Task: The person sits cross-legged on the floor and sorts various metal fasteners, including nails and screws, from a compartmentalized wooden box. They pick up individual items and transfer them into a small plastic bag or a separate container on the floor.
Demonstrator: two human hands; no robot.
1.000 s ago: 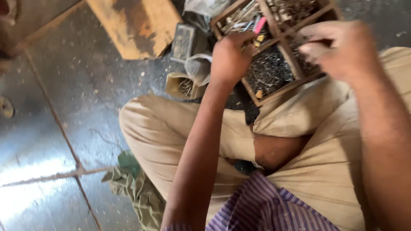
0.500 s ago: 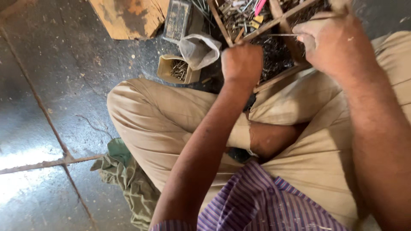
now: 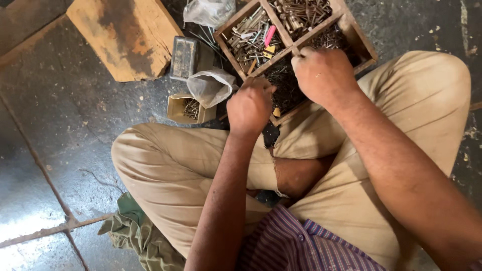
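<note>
Posture: you sit cross-legged on the stone floor [image 3: 60, 125].
Wooden tray [image 3: 362, 42]: divided into compartments of nails and screws, resting against your knees.
Left hand [image 3: 249, 106]: curled narrow at the tray's near edge; contents, if any, cannot be told.
Right hand [image 3: 324, 74]: fingers pinched over the near compartment, apparently gripping a thin nail.
Nearby: small cardboard box [image 3: 187, 108], plastic bag [image 3: 211, 86], wooden board [image 3: 123, 37].

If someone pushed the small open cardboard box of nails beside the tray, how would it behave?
The small cardboard box would probably slide rather than tip: it sits low and flat on the stone floor. Its nails likely make it heavy for its size. The thin walls may buckle if squeezed.
</note>
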